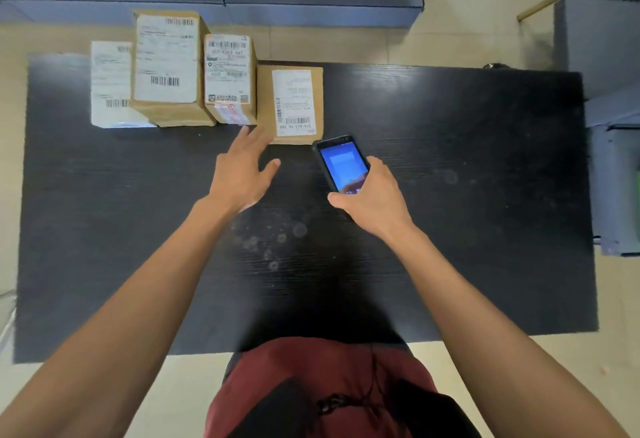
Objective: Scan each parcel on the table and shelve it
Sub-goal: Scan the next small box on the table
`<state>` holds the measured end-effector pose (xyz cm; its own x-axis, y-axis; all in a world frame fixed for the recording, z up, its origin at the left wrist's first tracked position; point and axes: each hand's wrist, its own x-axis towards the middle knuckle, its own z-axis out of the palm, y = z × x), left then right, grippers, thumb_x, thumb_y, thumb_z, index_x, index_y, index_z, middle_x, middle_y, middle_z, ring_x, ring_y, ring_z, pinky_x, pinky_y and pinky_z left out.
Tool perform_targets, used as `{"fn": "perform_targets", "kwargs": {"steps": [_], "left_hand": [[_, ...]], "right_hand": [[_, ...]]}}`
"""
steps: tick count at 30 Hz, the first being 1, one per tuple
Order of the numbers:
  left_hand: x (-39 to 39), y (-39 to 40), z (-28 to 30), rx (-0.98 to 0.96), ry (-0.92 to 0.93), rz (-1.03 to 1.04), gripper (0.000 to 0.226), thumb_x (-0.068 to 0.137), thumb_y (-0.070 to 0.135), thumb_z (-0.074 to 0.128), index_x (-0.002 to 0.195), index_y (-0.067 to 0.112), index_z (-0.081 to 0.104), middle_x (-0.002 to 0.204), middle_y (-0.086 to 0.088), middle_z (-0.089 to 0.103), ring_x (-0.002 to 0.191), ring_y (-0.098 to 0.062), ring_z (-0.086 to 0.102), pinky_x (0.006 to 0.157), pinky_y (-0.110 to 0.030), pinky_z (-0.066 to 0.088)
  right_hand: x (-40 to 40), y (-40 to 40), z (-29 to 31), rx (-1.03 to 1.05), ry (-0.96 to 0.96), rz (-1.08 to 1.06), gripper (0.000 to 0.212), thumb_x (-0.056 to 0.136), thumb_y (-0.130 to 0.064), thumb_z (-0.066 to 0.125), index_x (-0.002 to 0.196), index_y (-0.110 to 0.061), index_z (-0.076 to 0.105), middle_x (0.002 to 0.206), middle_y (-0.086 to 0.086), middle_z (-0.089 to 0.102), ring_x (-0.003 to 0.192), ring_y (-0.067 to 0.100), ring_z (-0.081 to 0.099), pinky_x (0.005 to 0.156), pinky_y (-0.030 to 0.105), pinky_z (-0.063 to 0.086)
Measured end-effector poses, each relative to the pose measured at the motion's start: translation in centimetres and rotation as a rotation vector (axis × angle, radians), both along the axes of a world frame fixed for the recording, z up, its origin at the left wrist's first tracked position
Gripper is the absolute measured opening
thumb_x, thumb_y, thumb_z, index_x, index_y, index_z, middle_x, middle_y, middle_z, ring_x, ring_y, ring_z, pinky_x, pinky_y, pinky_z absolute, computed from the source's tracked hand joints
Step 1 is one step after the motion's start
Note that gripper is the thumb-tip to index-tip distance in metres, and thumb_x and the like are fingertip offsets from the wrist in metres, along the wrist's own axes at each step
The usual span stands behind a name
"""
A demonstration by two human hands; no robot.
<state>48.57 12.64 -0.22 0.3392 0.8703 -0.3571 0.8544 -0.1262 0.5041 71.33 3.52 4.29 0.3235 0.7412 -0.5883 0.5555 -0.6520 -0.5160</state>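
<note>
My right hand [375, 200] grips the scanner [343, 164]; my left hand [242, 169], fingers spread, hovers just near the low brown parcel [265, 108] on the black table [450, 160].

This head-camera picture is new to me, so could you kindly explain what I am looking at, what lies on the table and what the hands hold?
There is no machine here: a person wears a camera on the head, so you look down along both bare arms. On the black table four parcels stand in a row at the far edge: a white parcel, a tall box, a middle box and a flat box. The right hand holds a handheld scanner with a lit blue screen. The left hand, fingers spread, reaches toward the flat box and holds nothing.
</note>
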Motion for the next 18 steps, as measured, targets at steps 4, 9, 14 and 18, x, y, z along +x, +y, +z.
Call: {"fn": "perform_targets", "kwargs": {"steps": [4, 9, 14, 18], "left_hand": [[-0.7, 0.3, -1.2, 0.0, 0.073, -0.071, 0.056, 0.102, 0.034, 0.055, 0.155, 0.023, 0.041, 0.17, 0.0, 0.018, 0.157, -0.025, 0.011, 0.109, -0.063, 0.038], [-1.1, 0.1, -2.1, 0.02, 0.088, -0.093, 0.058, 0.102, 0.035, 0.056, 0.155, 0.018, 0.041, 0.17, -0.004, 0.015, 0.158, -0.026, 0.009, 0.107, -0.059, 0.042], [-1.6, 0.1, -2.5, -0.005, 0.103, -0.078, 0.058, 0.103, 0.037, 0.053, 0.157, 0.018, 0.038, 0.171, -0.004, 0.012, 0.158, -0.023, 0.005, 0.113, -0.059, 0.037], [-1.8, 0.2, -2.6, -0.004, 0.082, -0.068, 0.06, 0.104, 0.036, 0.053, 0.158, 0.019, 0.035, 0.171, -0.005, 0.013, 0.158, -0.023, 0.005, 0.115, -0.06, 0.035]], "right_hand": [[-1.6, 1.3, 0.5, -0.052, -0.018, 0.051, 0.081, 0.064, -0.044, 0.078, 0.133, -0.013, 0.048, 0.115, -0.005, 0.061, 0.114, 0.015, 0.055, 0.091, 0.044, 0.053], [-2.7, 2.0, 0.7, -0.085, -0.049, 0.089, 0.064, 0.06, -0.046, 0.076, 0.113, -0.019, 0.051, 0.105, -0.008, 0.062, 0.102, 0.013, 0.057, 0.081, 0.042, 0.053], [-3.5, 2.4, 1.4, -0.106, -0.046, 0.095, 0.083, 0.056, -0.049, 0.074, 0.128, -0.015, 0.05, 0.111, -0.007, 0.062, 0.106, 0.013, 0.057, 0.087, 0.044, 0.054], [-4.0, 2.5, 1.9, -0.11, -0.047, 0.095, 0.082, 0.056, -0.049, 0.075, 0.127, -0.015, 0.051, 0.109, -0.008, 0.062, 0.104, 0.013, 0.058, 0.087, 0.044, 0.055]]}}
